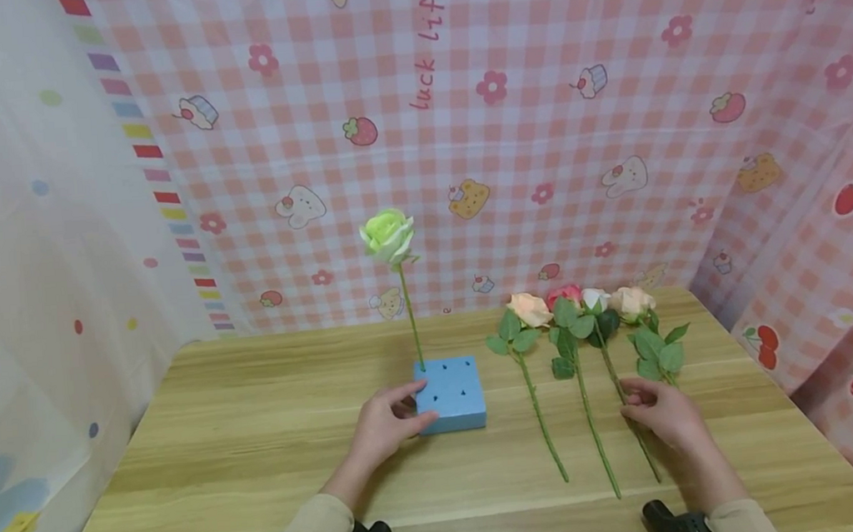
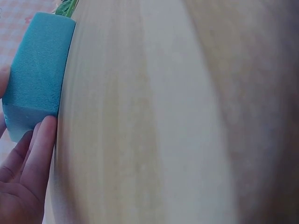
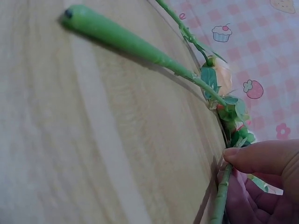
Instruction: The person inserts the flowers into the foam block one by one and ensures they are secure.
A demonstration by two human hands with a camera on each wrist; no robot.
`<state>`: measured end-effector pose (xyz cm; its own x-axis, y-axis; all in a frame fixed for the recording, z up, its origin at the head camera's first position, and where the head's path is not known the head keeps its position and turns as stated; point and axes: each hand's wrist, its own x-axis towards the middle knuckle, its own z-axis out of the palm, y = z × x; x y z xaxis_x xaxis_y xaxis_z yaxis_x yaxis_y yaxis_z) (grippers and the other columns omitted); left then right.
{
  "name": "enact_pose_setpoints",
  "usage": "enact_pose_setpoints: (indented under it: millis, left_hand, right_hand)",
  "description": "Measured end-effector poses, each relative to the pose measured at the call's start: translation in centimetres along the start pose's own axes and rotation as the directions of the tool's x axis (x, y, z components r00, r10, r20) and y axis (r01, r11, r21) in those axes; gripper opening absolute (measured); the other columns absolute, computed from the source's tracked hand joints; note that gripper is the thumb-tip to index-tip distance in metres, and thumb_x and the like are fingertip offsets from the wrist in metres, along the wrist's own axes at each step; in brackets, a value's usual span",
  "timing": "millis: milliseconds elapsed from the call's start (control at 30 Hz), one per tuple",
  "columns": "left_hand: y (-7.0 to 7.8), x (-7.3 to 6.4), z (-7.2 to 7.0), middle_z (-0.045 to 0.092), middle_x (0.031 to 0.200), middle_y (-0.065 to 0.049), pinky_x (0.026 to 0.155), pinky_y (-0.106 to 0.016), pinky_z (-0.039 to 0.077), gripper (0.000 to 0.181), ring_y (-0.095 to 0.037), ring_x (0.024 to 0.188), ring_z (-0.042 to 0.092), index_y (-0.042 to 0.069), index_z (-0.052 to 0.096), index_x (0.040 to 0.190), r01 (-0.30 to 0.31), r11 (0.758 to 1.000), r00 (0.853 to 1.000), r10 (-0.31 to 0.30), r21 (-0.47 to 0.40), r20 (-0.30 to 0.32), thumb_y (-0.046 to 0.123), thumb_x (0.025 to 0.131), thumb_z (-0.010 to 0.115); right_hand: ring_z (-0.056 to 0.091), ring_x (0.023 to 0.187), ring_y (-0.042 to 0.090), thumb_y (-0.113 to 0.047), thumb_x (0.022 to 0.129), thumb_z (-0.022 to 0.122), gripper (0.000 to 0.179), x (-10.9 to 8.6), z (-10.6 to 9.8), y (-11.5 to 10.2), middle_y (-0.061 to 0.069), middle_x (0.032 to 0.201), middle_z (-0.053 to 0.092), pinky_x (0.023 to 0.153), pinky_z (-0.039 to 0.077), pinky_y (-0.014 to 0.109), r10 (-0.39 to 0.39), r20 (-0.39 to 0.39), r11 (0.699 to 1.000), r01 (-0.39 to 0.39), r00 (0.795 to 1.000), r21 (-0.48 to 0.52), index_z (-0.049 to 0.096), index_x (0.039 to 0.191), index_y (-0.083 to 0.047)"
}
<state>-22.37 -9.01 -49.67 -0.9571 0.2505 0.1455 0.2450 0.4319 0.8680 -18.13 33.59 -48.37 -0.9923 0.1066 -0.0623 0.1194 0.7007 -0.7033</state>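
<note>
A blue foam block (image 1: 452, 421) with several small holes in its top sits on the table. One light green rose (image 1: 388, 237) stands upright in its back left hole. My left hand (image 1: 381, 426) grips the block from the left, thumb at the front corner and fingers along the side. In the left wrist view, fingers (image 2: 39, 154) press against the block's blue side (image 2: 39, 65). My right hand (image 1: 667, 416) pinches the stem of a white rose (image 1: 595, 299) between thumb and fingers. The right wrist view shows the thumb (image 3: 252, 156) on that green stem (image 3: 221, 196).
Left of the held stem lie a peach rose (image 1: 529, 310) and a pink-red rose (image 1: 564, 295), stems pointing towards me. Another pale peach rose (image 1: 632, 303) lies right, partly behind my right hand. A checked cloth (image 1: 404, 167) hangs behind the wooden table (image 1: 260, 446).
</note>
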Motion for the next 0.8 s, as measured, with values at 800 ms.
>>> enact_pose_setpoints:
  millis: [800]
  left_hand:
    - [-0.03,0.02,0.00,0.064,0.105,-0.006,0.072,-0.028,0.056,0.053,-0.018,0.088,0.063,0.013,0.068,0.129,-0.001,1.000,1.000,0.001,-0.003,0.001,0.031,0.082,0.083]
  right_hand:
    - [0.057,0.088,0.010,-0.005,0.095,0.065,0.048,0.16,0.22,-0.78,0.017,0.107,0.061,0.071,0.056,0.025,0.038,0.043,0.977,-0.046,0.998,0.208,0.049,0.135,0.015]
